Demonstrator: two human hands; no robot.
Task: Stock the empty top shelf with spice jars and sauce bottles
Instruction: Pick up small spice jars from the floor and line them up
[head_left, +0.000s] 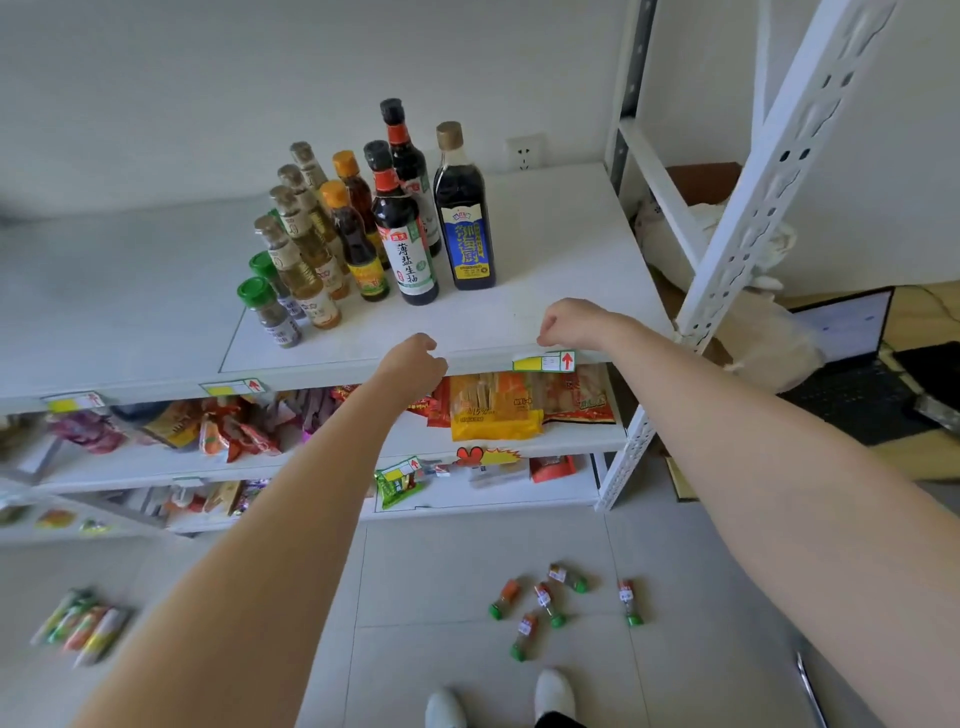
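The white top shelf (545, 218) carries a cluster of bottles: tall dark sauce bottles (410, 239), a blue-labelled dark bottle (465, 218), amber bottles with orange caps (353, 234), pale oil bottles (306, 260) and green-capped spice jars (270, 312). My left hand (413, 361) hovers at the shelf's front edge with fingers curled and nothing in it. My right hand (574, 322) is over the front edge further right, fingers also curled, holding nothing. Several green-capped spice jars (550, 603) lie scattered on the floor below.
Lower shelves hold snack packets (493, 405). Price tags (545, 361) hang on the shelf edges. A white perforated upright (753, 208) stands at the right. Tube packets (83, 623) lie on the floor at left. A laptop (852, 364) sits at right. My white shoes (498, 701) are below.
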